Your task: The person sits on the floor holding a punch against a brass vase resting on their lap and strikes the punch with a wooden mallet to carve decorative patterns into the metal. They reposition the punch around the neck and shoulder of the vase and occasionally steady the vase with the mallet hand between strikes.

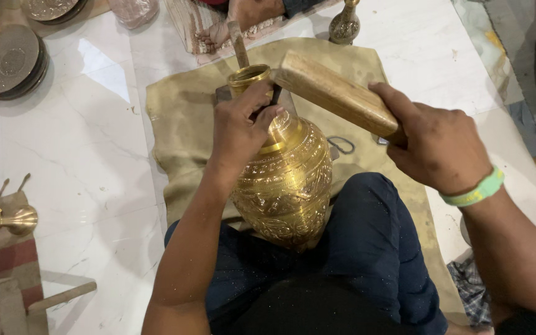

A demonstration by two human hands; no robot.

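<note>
**Brass vase steadied on the lap under a wooden mallet**

An engraved brass vase (pixel 286 180) is seen lying tilted across the person's dark trousers (pixel 367 248), its mouth pointing to the far side over a tan cloth (pixel 181 124) spread on the white marble floor (pixel 82 155). The left hand (pixel 240 127) is laid on the vase's shoulder, fingers curled together around a thin dark chisel (pixel 275 96) set against the neck. A wooden mallet (pixel 333 93) is gripped firmly by the right hand (pixel 432 146), fingers wrapped fully around its near end, with the head raised just above the chisel.

The vase is judged heavy and rigid, its polished relief surface likely slippery, and its thin wall liable to dent. It is best held at the narrow neck or cradled beneath the wide belly.

Round metal plates (pixel 10 62) are stacked at the far left. A small brass stand (pixel 344 25) is placed at the far side, beside another person's bare foot (pixel 215 34).
</note>
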